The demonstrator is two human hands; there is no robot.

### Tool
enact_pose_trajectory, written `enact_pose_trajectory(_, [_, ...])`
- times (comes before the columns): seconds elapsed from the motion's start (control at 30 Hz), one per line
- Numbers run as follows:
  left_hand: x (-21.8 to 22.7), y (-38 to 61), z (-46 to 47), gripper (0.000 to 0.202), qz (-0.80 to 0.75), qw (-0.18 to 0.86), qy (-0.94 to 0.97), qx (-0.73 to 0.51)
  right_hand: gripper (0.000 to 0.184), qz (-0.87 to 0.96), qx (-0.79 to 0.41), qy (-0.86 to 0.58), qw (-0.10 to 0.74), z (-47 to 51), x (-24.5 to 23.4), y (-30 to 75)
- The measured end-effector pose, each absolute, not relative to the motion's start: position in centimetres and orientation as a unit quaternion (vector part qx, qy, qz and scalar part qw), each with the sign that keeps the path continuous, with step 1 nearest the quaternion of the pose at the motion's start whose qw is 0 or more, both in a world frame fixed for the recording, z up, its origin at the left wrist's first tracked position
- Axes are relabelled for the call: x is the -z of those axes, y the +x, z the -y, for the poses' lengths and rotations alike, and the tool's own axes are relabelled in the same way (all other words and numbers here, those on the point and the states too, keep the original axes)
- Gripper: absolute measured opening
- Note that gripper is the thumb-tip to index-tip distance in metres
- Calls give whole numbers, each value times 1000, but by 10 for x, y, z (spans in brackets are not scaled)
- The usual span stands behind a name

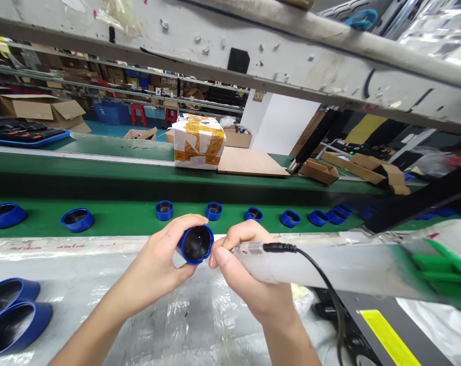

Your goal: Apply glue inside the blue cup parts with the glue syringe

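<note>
My left hand is closed round a small blue round cup-like part with a black inside. Its opening faces me, tilted. My right hand grips a slim corded tool with a clear rear end, where a black cable plugs in. The tool's tip is hidden behind my fingers, at the right rim of the blue part. I cannot tell whether it touches the rim.
A green conveyor belt carries several blue cups. Two larger blue rings lie at left on the plastic-covered bench. A translucent tube crosses at right. A white beam spans overhead; a taped box stands behind.
</note>
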State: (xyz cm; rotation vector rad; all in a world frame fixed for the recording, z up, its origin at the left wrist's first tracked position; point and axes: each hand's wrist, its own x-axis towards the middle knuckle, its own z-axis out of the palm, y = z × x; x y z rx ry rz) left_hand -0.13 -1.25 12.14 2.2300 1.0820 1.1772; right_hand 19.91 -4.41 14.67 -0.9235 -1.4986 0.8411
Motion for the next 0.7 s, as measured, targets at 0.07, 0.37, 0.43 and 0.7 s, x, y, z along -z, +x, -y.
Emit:
enact_pose_trajectory(0.07, [-121,-1,13,57,-384,200,799,-417,16,636,-360,-387,562,44,-147,197])
enact_pose_trajectory(0.37, [-122,3,14,53,-383,245,790,-412,13,616,-405,-343,582,43,-148,192])
enact_pose_trajectory(0.43, [-123,5,15,52,-387,260,788,-403,14,606,-423,-328,589,43,-148,191])
enact_pose_trajectory(0.7, [-131,13,19,49,-383,326,776,-380,19,580,-442,-285,622,42,-148,188])
